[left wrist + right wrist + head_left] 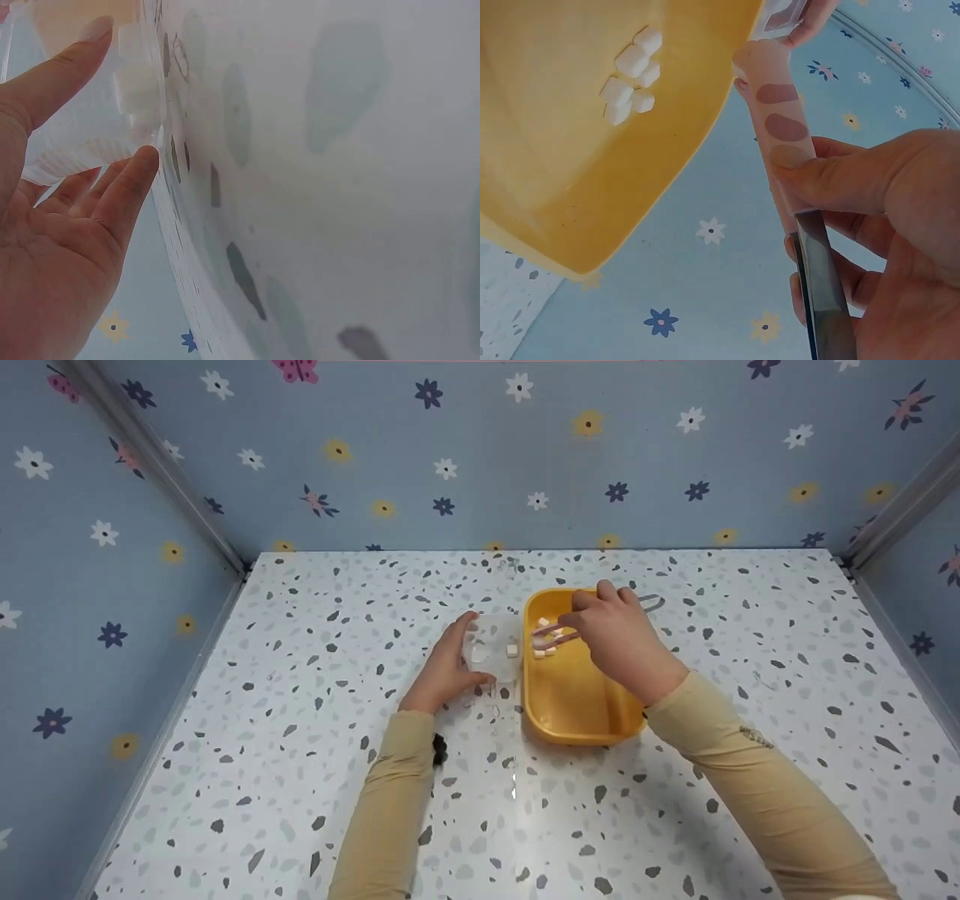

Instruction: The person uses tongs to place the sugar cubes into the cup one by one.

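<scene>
My left hand (445, 666) grips a small clear plastic container (491, 666) between thumb and fingers, on the tabletop. White cubes (139, 88) show inside it through the wall in the left wrist view. Right beside it stands a yellow tub (570, 735), with several small white cubes (632, 61) lying loose in it. My right hand (624, 637) holds a pair of tongs (784, 127) with pink ends and metal arms, thumb on one side and fingers on the other. In the head view the tong tips are over the tub's left part, near the cubes. Whether they pinch a cube I cannot tell.
The speckled white tabletop (300, 780) extends around both containers. Flower-patterned blue panels (480, 450) close it in at the back and both sides. A small black item (439, 750) shows by the left sleeve's cuff.
</scene>
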`<state>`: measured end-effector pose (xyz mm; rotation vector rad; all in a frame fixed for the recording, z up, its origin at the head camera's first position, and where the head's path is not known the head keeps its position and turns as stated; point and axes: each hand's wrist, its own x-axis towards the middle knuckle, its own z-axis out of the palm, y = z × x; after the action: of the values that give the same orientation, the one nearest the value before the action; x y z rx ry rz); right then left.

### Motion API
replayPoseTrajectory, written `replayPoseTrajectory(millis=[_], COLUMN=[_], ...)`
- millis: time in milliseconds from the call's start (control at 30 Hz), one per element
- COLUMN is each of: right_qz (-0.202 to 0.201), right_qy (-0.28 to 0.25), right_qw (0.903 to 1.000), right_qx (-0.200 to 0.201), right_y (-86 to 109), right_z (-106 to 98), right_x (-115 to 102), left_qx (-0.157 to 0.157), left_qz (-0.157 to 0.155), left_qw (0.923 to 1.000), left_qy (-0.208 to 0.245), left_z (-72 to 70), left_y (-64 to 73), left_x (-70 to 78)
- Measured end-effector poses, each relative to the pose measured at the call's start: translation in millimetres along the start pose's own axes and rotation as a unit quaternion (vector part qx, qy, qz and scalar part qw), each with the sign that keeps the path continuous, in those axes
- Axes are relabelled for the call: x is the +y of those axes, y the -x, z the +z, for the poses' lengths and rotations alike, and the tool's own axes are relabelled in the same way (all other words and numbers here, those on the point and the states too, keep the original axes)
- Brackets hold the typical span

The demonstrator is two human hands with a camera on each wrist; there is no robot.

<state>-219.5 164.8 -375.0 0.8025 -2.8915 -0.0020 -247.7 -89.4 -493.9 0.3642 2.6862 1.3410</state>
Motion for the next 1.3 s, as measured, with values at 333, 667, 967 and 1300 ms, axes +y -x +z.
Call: replayPoseTrajectory(millis=[333,667,967,1300], right_qz=[-0.007,-0.015,-0.019,-0.013], right_qy=[-0.015,0.006,0.005,-0.009], right_qw=[0.9997,0.9998,0.9998,0.9997], right_qx=[0.016,0.010,-0.009,-0.020], right_y=[-4.3,-8.7,-8.8,-9.0], right_z=[-2.6,0.6,6.2,9.1], right_x=[-6.0,-20.3,-24.3,-22.6], left_qx=[0.002,0.001,-0.005,-0.003], left_qz=[-0.006,-0.006,-0.009,-0.016], left_qw=[1.0000,1.0000,0.9999,0.9999], left_qy=[0.001,0.004,0.001,0.002], left_z=[0.6,-0.4,-0.1,0.4], left_y=[-0.8,-0.8,-1.3,-1.4], left_x=[-1.0,-0.9,0.3,1.0])
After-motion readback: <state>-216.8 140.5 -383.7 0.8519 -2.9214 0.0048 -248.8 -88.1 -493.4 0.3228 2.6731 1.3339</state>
